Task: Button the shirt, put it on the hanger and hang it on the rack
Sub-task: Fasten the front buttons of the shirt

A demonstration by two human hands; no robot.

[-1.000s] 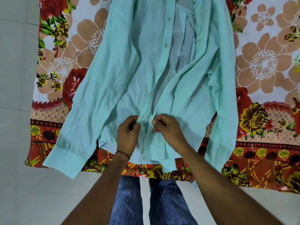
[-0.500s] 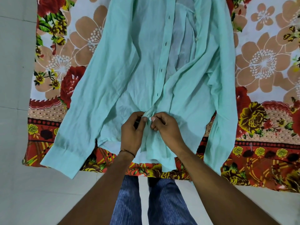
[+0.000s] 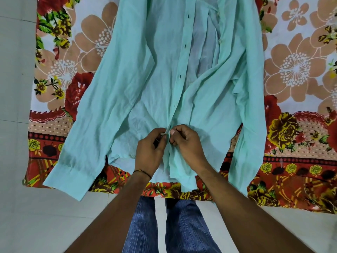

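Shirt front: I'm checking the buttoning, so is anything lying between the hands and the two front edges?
Nothing visible does. The left hand and right hand already pinch the shirt edges together near the hem; the placket above is uncovered. No hanger or rack is in view.

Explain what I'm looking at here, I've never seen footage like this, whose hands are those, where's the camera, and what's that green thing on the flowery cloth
No machine is involved: this is a person working with bare hands. The single picture comes from a camera worn on the person's head, looking down, so the arms reach in from the bottom edge and the blue trousers are the person's own legs.

A pale green long-sleeved shirt lies spread on a floral bedsheet, front open, with empty buttonholes running up one edge.

The left hand and the right hand meet near the shirt's bottom hem, each pinching one front edge, apparently working a low button through its hole. No hanger or rack is in view.
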